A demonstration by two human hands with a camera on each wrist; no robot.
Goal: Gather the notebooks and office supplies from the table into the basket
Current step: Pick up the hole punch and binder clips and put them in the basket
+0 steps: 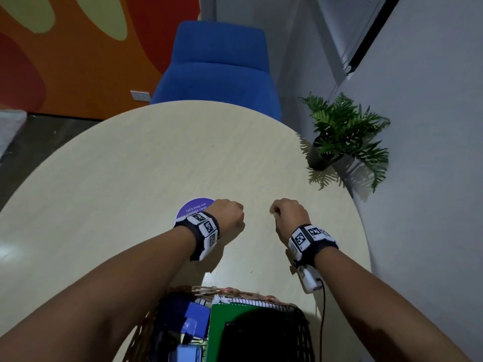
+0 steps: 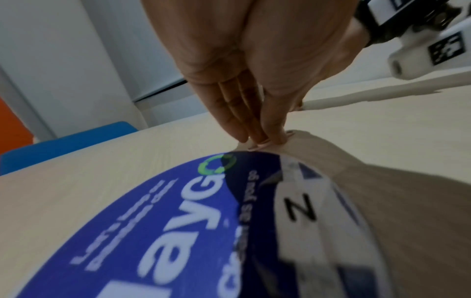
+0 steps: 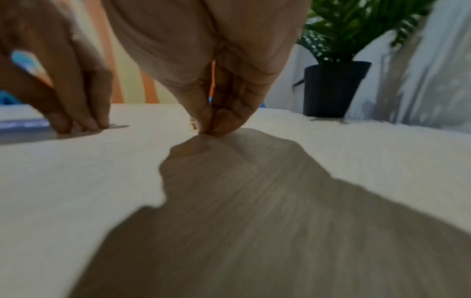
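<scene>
My right hand (image 1: 277, 212) stands fingertips down on the pale round table (image 1: 156, 165) and pinches a small yellow item (image 1: 273, 214) between thumb and fingers; the right wrist view shows the pinch (image 3: 206, 131) with a yellow speck (image 3: 193, 123) beside it. My left hand (image 1: 231, 214) stands a hand's width to the left, its straight bunched fingers (image 2: 257, 139) touching the tabletop. Nothing shows between them. The wicker basket (image 1: 235, 291) at the near edge holds a green spiral notebook (image 1: 217, 325) and blue items (image 1: 196, 317).
A round purple sticker (image 1: 193, 205) lies flat on the table under my left wrist. A potted plant (image 1: 339, 137) in a black pot stands at the table's right edge by the wall. A blue chair (image 1: 219, 64) is behind the table's far side.
</scene>
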